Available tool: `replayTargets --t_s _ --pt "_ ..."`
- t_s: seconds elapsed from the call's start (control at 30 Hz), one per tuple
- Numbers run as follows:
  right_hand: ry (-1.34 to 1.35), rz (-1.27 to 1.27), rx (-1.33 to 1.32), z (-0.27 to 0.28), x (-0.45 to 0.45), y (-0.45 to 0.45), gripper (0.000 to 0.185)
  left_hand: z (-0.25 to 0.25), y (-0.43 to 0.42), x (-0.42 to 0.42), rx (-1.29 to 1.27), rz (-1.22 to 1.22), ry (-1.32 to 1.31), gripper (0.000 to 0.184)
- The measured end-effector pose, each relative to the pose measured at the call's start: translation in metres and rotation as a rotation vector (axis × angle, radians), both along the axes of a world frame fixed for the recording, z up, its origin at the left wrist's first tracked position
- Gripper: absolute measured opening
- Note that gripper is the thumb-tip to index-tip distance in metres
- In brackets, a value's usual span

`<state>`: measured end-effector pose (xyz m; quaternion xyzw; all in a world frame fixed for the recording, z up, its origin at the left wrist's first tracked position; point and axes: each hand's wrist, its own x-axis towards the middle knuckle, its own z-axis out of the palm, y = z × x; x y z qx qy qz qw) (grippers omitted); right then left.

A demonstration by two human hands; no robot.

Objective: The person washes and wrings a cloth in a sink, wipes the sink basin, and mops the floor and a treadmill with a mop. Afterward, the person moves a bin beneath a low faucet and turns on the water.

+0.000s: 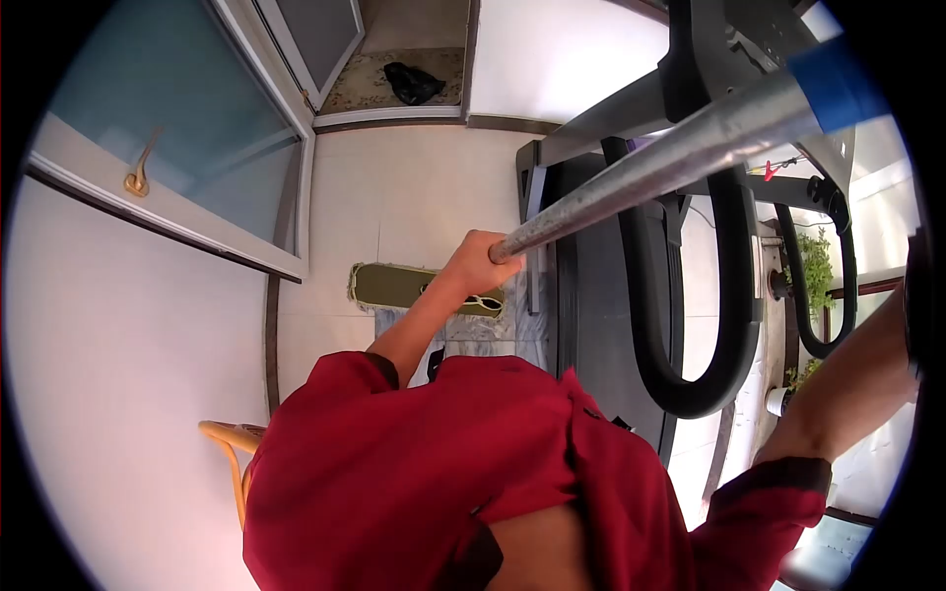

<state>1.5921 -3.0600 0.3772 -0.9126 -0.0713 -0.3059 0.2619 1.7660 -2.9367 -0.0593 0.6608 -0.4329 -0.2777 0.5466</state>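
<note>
My left hand (480, 264) is wrapped around the grey metal handle (650, 167) of a flat mop. From my fist the handle slants up to the right, where a blue sleeve (843, 84) covers it. Below the hand, the mop's long olive-green head (389, 286) lies on the floor, with a pale fringe around its edge. My forearm and hand hide part of the head and the lower handle. At the right edge my right forearm (852, 379) is raised, and its hand lies outside the visible picture.
A treadmill (616, 315) with looped black handrails (734, 325) stands to the right of the mop. On the left is a glass-panelled door (187, 108) with a brass handle. A black bag (414, 84) lies beyond the doorway. A yellow chair (232, 433) is at lower left.
</note>
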Motion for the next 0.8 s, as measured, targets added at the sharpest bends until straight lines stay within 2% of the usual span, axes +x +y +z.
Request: replayTargets --t_s 0.07,0.1,0.17,0.27,0.37,0.5,0.57,0.67,0.77,0.8 --pt "-0.245 -0.012 0.023 -0.027 0.049 -0.02 0.037 -0.009 0.006 0.041 -0.016 0.152 0.072 0.029" --pt "-0.359 -0.027 0.046 -0.043 0.072 -0.03 0.036 0.006 0.014 0.056 -0.012 0.222 0.098 0.027" --pt "-0.534 -0.051 0.108 -0.074 0.111 -0.044 0.033 0.004 0.029 0.089 -0.052 0.337 0.165 0.026" --pt "-0.566 -0.104 0.299 -0.135 0.148 -0.068 0.029 0.018 0.045 0.126 -0.107 0.444 0.171 0.027" --pt "-0.27 -0.196 0.681 -0.223 0.173 -0.087 0.022 0.033 0.056 0.165 -0.16 0.51 0.197 0.029" --pt "0.208 -0.322 0.959 -0.353 0.172 -0.118 0.019 0.04 0.057 0.213 -0.177 0.628 0.233 0.031" --pt "0.361 -0.383 1.133 -0.406 0.172 -0.139 0.019 0.042 0.057 0.242 -0.204 0.659 0.248 0.032" --pt "0.452 -0.546 1.316 -0.451 0.189 -0.128 0.02 0.04 0.092 0.294 -0.287 0.711 0.278 0.034" --pt "0.553 -0.537 1.315 -0.47 0.233 -0.148 0.021 0.04 0.091 0.321 -0.308 0.783 0.242 0.034" --pt "0.591 -0.515 1.27 -0.47 0.256 -0.156 0.02 0.037 0.091 0.338 -0.344 0.717 0.247 0.033"
